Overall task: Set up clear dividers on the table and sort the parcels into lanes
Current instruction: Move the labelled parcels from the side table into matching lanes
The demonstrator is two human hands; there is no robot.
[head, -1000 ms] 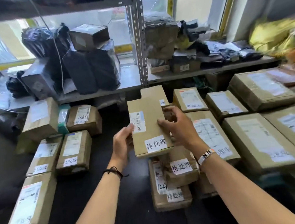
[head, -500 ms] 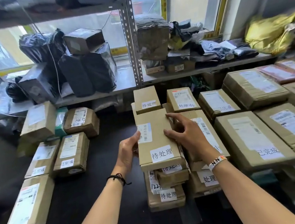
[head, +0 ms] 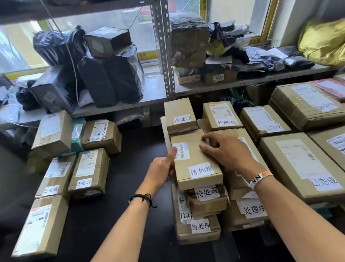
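- A black table [head: 105, 235] lies nearest, with 1 labelled box [head: 38, 226] near its left edge.
- On the middle stack [head: 198, 230] sits the top parcel [head: 198, 161], tagged 待处理.
- The left hand [head: 162, 171] grips the parcel's left edge, thumb on top.
- The right hand [head: 229, 153] rests on its right side, thumb and forefinger laid flat.
- Behind, a metal shelf [head: 124, 105] carries black-wrapped packages [head: 109, 80].

left hand [head: 160, 170] fingers: hidden behind top parcel [head: 194, 160] | yellow bag [head: 329, 41]: cut by right edge
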